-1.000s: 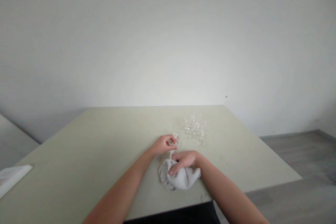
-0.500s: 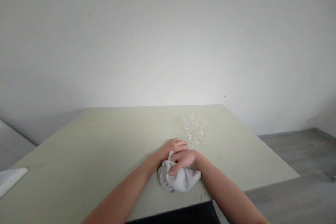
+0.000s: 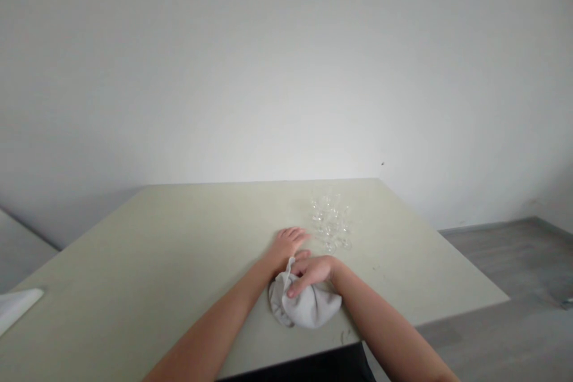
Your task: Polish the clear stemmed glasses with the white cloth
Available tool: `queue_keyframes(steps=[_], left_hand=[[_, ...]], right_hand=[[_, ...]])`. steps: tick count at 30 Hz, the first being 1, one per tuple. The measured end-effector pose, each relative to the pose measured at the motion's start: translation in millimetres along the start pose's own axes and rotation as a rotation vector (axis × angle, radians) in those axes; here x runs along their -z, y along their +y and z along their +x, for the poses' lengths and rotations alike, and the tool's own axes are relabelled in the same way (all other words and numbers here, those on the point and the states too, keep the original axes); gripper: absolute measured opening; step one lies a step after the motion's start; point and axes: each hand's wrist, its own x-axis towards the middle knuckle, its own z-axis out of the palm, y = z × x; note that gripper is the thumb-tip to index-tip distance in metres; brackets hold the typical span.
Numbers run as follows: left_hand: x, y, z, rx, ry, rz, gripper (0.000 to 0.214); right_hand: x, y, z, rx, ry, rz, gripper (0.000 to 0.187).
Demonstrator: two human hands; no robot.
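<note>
My left hand (image 3: 289,243) lies flat on the pale table (image 3: 179,239) with its fingers stretched out, holding nothing, just left of a cluster of several small clear stemmed glasses (image 3: 331,224). Right behind it, nearer to me, my right hand (image 3: 311,271) rests on a bunched grey cloth (image 3: 304,305), fingers curled into the fabric. The cloth sits close to the table's near edge.
A white flat thing (image 3: 15,305) lies at the table's far left edge. A bare white wall stands behind the table. Grey floor (image 3: 514,262) shows to the right, past the table's right edge.
My left hand let go of the glass it held by the cluster, drew back and spread flat on the table. My right hand stayed on the cloth.
</note>
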Motion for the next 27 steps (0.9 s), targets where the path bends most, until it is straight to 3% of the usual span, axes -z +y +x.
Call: queue_keyframes(steps=[2, 5, 9, 27], left_hand=[[4.0, -6.4, -3.7, 0.178, 0.069, 0.026, 0.052], [5.8, -17.0, -8.3, 0.328, 0.045, 0.036, 0.059], [2.8, -23.1, -9.2, 0.321, -0.013, 0.026, 0.061], [-0.3, -23.1, -8.3, 0.318, -0.020, 0.034, 0.062]], right_hand=[[-0.9, 1.8, 1.5, 0.002, 0.003, 0.110, 0.049], [-2.0, 5.0, 4.6, 0.014, 0.017, 0.215, 0.049], [-1.7, 6.7, 6.8, 0.036, 0.036, 0.226, 0.045], [-1.8, 7.9, 6.8, 0.038, 0.053, 0.203, 0.051]])
